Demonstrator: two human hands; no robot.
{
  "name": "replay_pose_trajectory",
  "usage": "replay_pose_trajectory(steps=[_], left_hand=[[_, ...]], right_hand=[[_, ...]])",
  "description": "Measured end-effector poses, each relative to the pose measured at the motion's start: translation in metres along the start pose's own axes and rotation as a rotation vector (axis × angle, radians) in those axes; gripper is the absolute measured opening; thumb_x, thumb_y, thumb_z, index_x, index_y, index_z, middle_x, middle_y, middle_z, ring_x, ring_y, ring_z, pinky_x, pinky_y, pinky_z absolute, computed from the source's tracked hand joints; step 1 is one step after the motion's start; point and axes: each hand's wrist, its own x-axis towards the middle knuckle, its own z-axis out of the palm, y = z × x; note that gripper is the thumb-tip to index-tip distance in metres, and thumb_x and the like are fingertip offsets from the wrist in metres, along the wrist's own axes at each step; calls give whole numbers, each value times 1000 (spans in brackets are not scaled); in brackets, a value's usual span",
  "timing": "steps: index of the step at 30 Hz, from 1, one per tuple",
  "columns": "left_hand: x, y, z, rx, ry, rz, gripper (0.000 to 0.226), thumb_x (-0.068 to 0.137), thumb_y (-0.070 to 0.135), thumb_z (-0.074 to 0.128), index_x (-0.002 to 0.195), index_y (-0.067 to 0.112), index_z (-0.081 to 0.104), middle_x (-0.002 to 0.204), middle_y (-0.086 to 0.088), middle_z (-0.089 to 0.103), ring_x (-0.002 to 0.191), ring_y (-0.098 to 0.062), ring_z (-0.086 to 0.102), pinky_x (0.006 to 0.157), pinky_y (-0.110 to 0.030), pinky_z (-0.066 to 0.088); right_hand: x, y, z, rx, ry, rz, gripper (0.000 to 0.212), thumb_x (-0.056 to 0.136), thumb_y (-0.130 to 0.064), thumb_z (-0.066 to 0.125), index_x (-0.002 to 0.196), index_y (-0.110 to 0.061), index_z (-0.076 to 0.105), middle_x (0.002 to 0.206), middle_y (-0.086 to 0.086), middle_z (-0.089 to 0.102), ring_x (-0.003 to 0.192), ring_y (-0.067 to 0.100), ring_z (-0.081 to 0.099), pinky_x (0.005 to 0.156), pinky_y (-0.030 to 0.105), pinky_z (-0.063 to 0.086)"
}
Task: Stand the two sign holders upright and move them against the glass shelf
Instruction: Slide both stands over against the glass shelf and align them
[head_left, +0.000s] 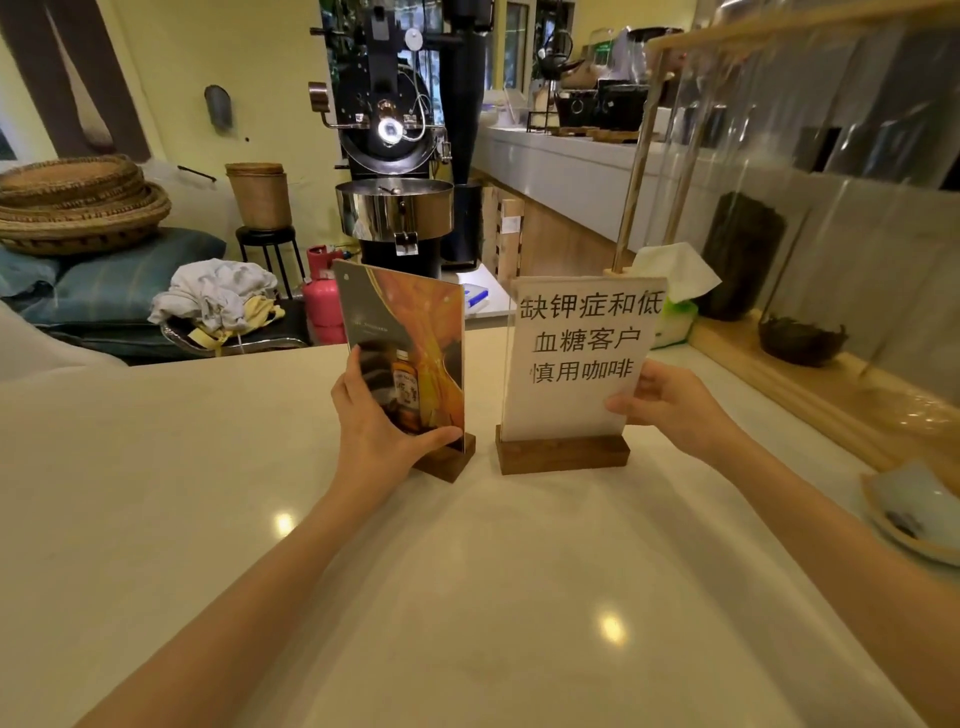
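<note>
Two sign holders with dark wooden bases stand upright side by side on the pale counter (208, 467). The left sign holder (415, 332) shows an orange bottle picture and is turned at an angle; my left hand (374, 421) grips its lower left edge. The right sign holder (576, 358) carries a white sheet with black characters and faces me; my right hand (670, 400) pinches its lower right edge. The glass shelf (810, 218) with a wooden frame rises at the right, apart from both holders.
A tissue pack (675, 296) sits behind the right holder by the shelf's wooden base. A shallow dish (909, 514) lies near the right edge. Dark bowls rest on the shelf's ledge. Beyond the counter stand a coffee roaster (395, 156), baskets and cushions.
</note>
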Motion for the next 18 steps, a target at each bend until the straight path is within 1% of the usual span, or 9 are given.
replay_pose_trajectory(steps=[3,5,8,12,13,15,18], left_hand=[[7,8,22,-8,-31,25,123,50,27,87,140,23,3,144,-9,20,133,-21,27,99,-24,27],[13,14,40,-21,-54,32,123,50,27,87,140,23,3,144,-10,19,133,-22,26,99,-24,26],[22,25,67,-41,-89,40,123,50,27,87,140,22,3,144,-11,19,133,-23,26,101,-26,27],[34,38,101,-72,-137,49,127,47,27,88,140,25,1,142,-12,19,131,-24,28,103,-27,28],[36,40,109,-78,-147,51,128,47,28,89,139,27,1,141,-12,19,131,-25,29,105,-30,29],[40,45,125,-84,-165,63,127,47,30,88,139,29,1,142,-12,19,131,-25,30,107,-35,31],[45,52,146,-105,-210,67,127,47,30,88,139,30,0,143,-10,19,131,-24,29,107,-35,31]], right_hand=[[-1,12,-21,-31,45,2,45,80,0,61,122,-13,53,112,-2,60,98,13,57,67,17,49],[0,20,-36,-33,70,14,46,80,0,61,123,-13,53,114,-1,60,100,15,57,70,20,51],[-1,31,-55,-30,90,49,45,80,-2,62,123,-14,53,117,0,60,106,18,56,81,31,53],[-3,41,-75,-73,135,53,44,79,-5,64,120,-18,55,122,2,61,110,22,58,86,43,54],[-4,43,-78,-74,151,50,44,78,-5,64,119,-18,55,120,2,62,109,23,59,84,42,55],[-5,48,-86,-71,193,50,44,78,-4,65,119,-16,54,118,3,62,106,22,60,80,36,55],[-5,54,-101,-59,251,74,44,78,-2,64,120,-12,54,118,4,62,104,18,58,81,32,53]])
